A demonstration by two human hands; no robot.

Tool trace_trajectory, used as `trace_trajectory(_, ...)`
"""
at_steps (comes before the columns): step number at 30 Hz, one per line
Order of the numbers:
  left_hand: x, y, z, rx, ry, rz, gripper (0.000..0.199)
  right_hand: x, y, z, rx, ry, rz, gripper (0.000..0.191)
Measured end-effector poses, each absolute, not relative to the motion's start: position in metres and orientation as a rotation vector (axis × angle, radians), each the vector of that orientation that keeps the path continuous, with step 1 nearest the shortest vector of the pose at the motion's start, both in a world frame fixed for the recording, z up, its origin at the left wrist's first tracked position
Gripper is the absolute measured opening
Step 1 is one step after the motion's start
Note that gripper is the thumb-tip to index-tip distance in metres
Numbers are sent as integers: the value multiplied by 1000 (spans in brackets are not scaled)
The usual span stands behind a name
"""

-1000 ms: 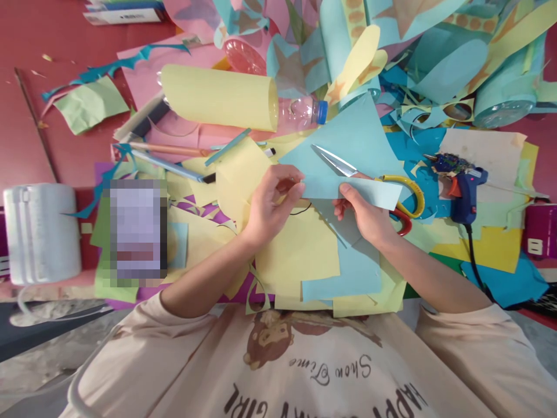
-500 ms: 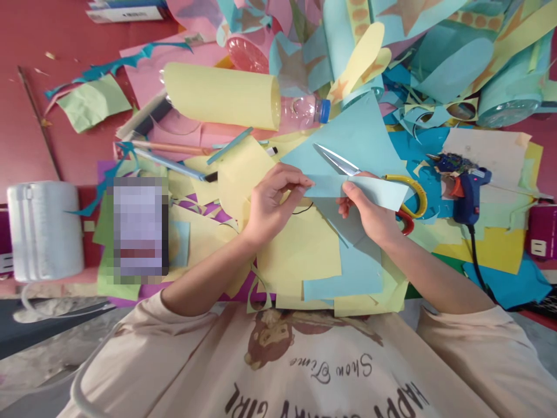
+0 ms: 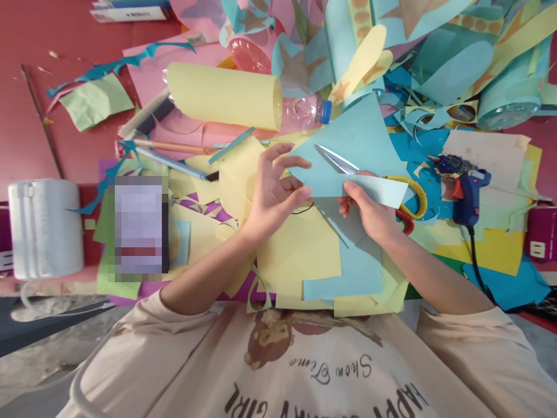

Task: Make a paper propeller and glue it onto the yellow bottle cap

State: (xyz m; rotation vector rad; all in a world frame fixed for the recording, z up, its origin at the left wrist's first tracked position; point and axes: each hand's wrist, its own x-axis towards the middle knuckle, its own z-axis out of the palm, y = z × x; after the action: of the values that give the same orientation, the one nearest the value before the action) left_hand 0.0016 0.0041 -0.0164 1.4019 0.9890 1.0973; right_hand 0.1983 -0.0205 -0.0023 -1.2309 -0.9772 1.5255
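Note:
Between the thumb and fingers of my right hand [image 3: 368, 206] is a light blue paper strip [image 3: 385, 190], its right end sticking out past the hand. Scissors [image 3: 337, 158] with a yellow and red handle pass beneath that hand, blades slightly apart and pointing up-left; whether the hand also grips them I cannot tell. At the strip's left end my left hand [image 3: 276, 188] is open, fingers spread and curved. Its thumb tip lies close to the paper; contact is unclear. A larger light blue sheet [image 3: 369, 130] lies beneath the scissors.
A yellow-wrapped plastic bottle [image 3: 224, 96] lies behind my left hand. The blue glue gun [image 3: 467, 200] with its cable is at right. Pens [image 3: 169, 162], a phone [image 3: 139, 226] and a white case [image 3: 46, 229] are at left. Yellow paper sheets [image 3: 300, 249] cover the near table.
My left hand has opened, its fingers lifting and spreading away from the left end of the paper strip. My right hand and the scissors have hardly moved.

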Motion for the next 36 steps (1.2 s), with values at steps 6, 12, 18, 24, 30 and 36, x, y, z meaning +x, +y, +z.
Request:
trace_trajectory(6, 5, -2, 3, 1188, 944, 650, 41, 195, -24, 4, -1177, -1149, 1637, 26)
trace_trajectory(12, 6, -1, 4, 1144, 1015, 706, 26, 197, -28, 1, -1128, -1174, 1646, 27)
trace_trajectory(18, 4, 2, 2, 1072, 1099, 846, 23, 200, -22, -2, -929, -1031, 1553, 61)
trace_trajectory(24, 5, 0, 3, 1130, 1137, 820, 22, 200, -18, -8, -981, -1011, 1590, 33)
trace_trajectory(30, 6, -2, 5, 1184, 1132, 823, 17, 197, -20, -3, -1040, -1137, 1592, 21)
trace_trajectory(36, 6, -3, 1, 1283, 1149, 816, 17, 193, -18, 5, -1128, -1151, 1605, 33)
